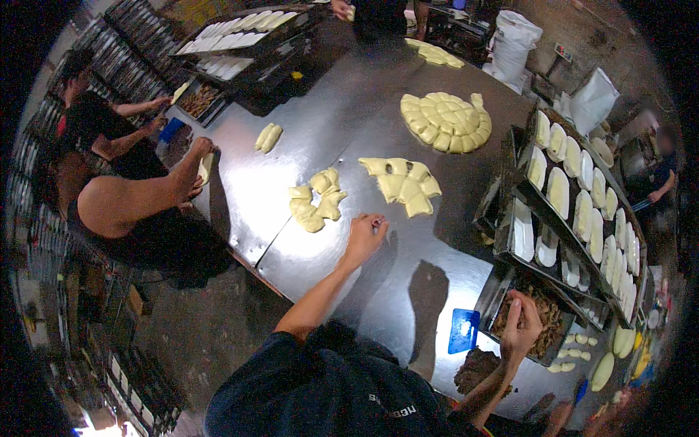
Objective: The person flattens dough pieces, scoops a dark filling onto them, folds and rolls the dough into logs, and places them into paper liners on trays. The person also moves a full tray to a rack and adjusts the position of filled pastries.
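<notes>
My left hand [367, 237] hovers over the metal table with its fingers loosely curled. Just beyond it lie a fan of joined pale dough pieces [404, 184] and a looser cluster of dough pieces [318, 202]. I see nothing in this hand, but its palm is hidden. At the right, my right hand [521, 328] is over a metal pan [486, 295] of brown, crumbly filling [546, 317], its fingertips bunched; whether they hold any filling cannot be told. A blue scraper [464, 330] and a dark brown mound [478, 371] lie beside the pan.
Stacked trays of shaped dough [580, 216] rise at the right. A large round of cut dough [446, 121] and a small dough pair [268, 137] lie farther off. Co-workers [136, 202] shape dough at the left edge; another person [377, 22] stands opposite.
</notes>
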`<action>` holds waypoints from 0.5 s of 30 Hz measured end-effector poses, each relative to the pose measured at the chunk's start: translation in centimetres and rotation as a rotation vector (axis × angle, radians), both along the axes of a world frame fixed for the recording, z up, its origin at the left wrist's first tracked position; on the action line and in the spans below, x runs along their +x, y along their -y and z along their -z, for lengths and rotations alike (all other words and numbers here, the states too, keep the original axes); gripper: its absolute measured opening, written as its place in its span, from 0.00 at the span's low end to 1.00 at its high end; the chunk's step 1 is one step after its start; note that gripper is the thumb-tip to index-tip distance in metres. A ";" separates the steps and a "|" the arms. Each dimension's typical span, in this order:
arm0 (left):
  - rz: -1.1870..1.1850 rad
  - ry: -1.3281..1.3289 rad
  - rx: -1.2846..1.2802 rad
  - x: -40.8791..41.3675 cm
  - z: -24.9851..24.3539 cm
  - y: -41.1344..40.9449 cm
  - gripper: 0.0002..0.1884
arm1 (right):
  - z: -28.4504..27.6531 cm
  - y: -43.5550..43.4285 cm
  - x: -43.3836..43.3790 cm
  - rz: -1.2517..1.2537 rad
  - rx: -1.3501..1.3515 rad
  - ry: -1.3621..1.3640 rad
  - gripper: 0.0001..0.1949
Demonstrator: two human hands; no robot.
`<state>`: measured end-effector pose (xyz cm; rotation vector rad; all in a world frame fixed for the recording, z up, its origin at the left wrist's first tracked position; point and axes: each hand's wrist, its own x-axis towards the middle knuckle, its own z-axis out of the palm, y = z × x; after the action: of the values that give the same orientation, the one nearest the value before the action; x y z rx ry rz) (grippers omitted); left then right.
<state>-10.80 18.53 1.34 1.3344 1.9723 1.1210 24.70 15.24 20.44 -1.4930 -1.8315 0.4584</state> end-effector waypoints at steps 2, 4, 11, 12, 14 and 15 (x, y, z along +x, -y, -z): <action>-0.080 -0.097 -0.016 -0.8 -0.7 1.4 0.17 | 0.8 0.3 -0.1 -0.018 -0.033 -0.010 0.11; -0.190 -0.237 0.027 -2.5 -1.2 2.4 0.17 | 1.0 0.2 -0.5 -0.027 -0.068 -0.034 0.11; -0.365 -0.757 -0.203 -9.9 0.2 2.3 0.17 | -0.3 -1.6 -4.5 -0.148 -0.079 -0.023 0.08; -0.330 -0.763 -0.237 -10.4 0.5 1.9 0.17 | -0.2 -1.8 -5.4 -0.184 -0.064 -0.028 0.08; -0.140 -0.565 -0.223 -11.1 0.3 1.3 0.14 | 0.3 -1.9 -7.0 -0.261 -0.022 -0.044 0.07; -0.050 -0.484 -0.251 -11.0 -0.1 1.0 0.12 | 0.7 -1.8 -7.8 -0.301 -0.062 -0.065 0.07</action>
<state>-21.84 17.55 1.42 1.5250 2.4005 0.5729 16.91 17.03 19.74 -1.2297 -2.0138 0.7047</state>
